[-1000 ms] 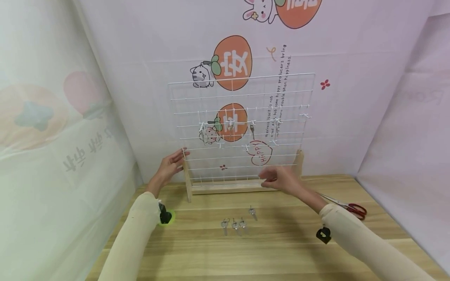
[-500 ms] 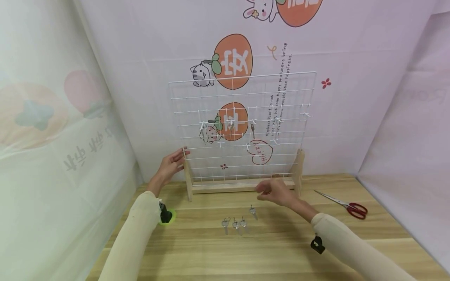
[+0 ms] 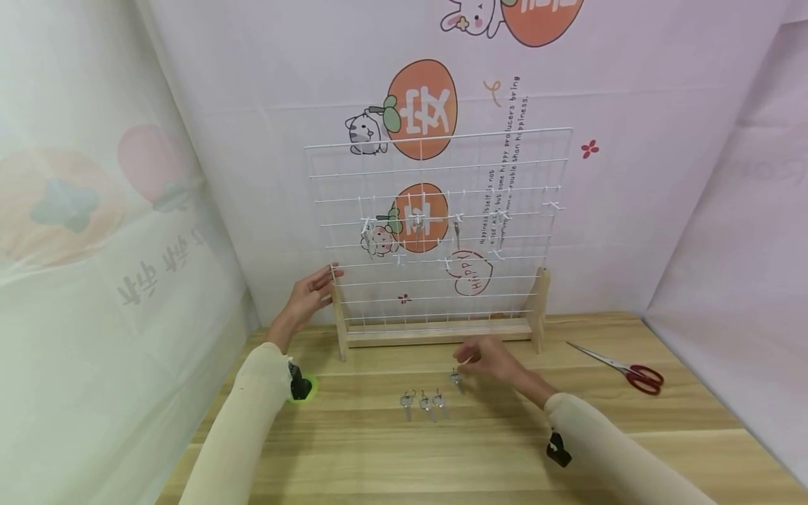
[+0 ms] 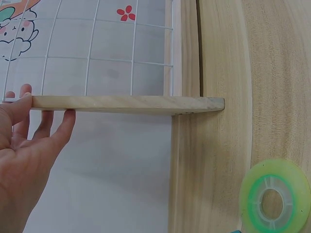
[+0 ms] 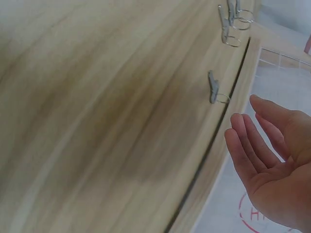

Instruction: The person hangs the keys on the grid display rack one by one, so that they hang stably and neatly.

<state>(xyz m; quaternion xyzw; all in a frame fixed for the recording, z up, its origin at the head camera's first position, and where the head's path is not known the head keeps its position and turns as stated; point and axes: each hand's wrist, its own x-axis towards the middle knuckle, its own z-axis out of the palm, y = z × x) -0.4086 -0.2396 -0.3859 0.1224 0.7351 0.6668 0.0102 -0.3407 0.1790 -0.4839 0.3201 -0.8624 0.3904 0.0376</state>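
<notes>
In the head view my left hand [image 3: 309, 298] is at the left wooden upright [image 3: 341, 322] of a white wire grid rack [image 3: 421, 139]. The left wrist view shows its thumb and fingers on opposite faces of that wooden piece [image 4: 126, 103], pinching it. My right hand [image 3: 489, 359] reaches over the table in front of the rack, fingertips close to a single silver key [image 3: 456, 379] with a ring. Seen from the right wrist, the hand [image 5: 277, 155] has loosely bent, parted fingers holding nothing, and the key [image 5: 213, 88] lies flat just beyond them.
Three more ringed keys [image 3: 426, 404] lie left of the single one. Several white hooks [image 3: 447, 264] sit on the grid, some with keys hanging. Red-handled scissors [image 3: 644, 379] lie at the right. A green tape roll [image 4: 250, 194] rests near my left wrist.
My right hand has come down from in front of the grid toward the table and the single key. My left hand has stayed on the upright.
</notes>
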